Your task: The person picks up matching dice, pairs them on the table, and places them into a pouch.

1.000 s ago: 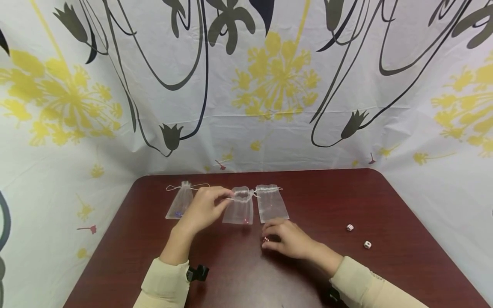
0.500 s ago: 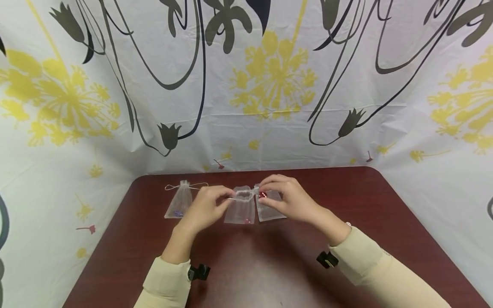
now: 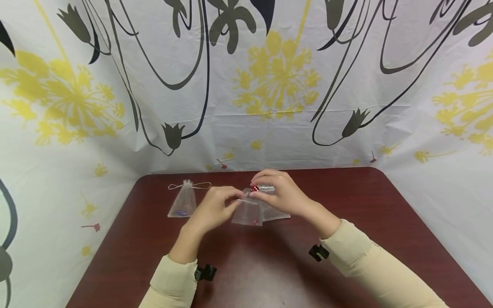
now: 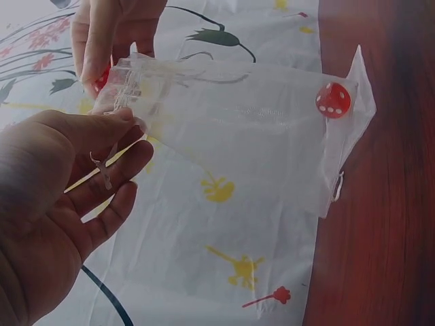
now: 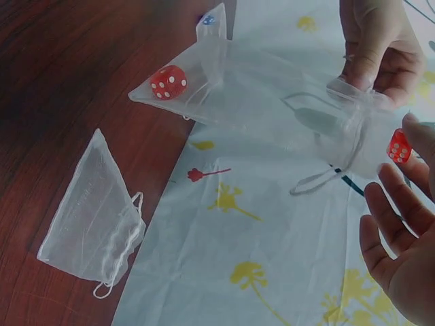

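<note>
My left hand (image 3: pixel 213 207) pinches the rim of a sheer white drawstring bag (image 3: pixel 247 212) between thumb and fingers. Inside the bag's bottom corner lies a red die (image 4: pixel 334 100) with white dots. Right at the bag's mouth, my right hand (image 3: pixel 283 192) holds a second red die (image 5: pixel 399 145) between thumb and fingertips. In the right wrist view the bag's cord loop (image 5: pixel 316 182) hangs loose below the gathered top.
Another sheer bag (image 5: pixel 95 217) lies flat on the dark red table (image 3: pixel 154 239), partly behind the right hand in the head view. To the left lies a drawn-in bag (image 3: pixel 184 199) holding blue dice (image 3: pixel 181 212). A patterned cloth (image 3: pixel 215 137) hangs behind the table.
My right hand has picked up the red die from the table and carried it up and left to the bag's mouth. The left hand, still gripping the rim, has shifted slightly right.
</note>
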Demonstrator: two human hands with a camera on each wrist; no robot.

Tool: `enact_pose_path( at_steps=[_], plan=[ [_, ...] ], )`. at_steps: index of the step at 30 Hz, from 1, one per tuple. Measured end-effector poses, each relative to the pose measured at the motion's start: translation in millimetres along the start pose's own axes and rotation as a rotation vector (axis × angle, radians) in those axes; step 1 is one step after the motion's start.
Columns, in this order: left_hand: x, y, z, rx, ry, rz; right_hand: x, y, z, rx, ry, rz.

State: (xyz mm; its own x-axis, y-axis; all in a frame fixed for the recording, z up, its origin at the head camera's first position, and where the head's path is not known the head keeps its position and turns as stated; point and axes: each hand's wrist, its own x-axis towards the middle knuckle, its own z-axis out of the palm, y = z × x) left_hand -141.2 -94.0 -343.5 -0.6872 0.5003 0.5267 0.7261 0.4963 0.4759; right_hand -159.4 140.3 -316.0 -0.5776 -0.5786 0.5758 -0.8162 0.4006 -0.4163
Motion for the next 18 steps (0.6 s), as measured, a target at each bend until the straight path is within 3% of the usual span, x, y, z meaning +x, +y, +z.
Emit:
enact_pose_path(
  at_steps=[10, 18],
  plan=[
    [1.1, 2.6, 0.5, -0.012, 0.046, 0.016, -10.3, 8, -5, 0.028, 0.009, 0.074],
    [0.7, -0.2, 0.0, -0.021, 0.066, 0.012, -21.7, 20, -8, 0.028, -0.123, 0.167]
  ],
)
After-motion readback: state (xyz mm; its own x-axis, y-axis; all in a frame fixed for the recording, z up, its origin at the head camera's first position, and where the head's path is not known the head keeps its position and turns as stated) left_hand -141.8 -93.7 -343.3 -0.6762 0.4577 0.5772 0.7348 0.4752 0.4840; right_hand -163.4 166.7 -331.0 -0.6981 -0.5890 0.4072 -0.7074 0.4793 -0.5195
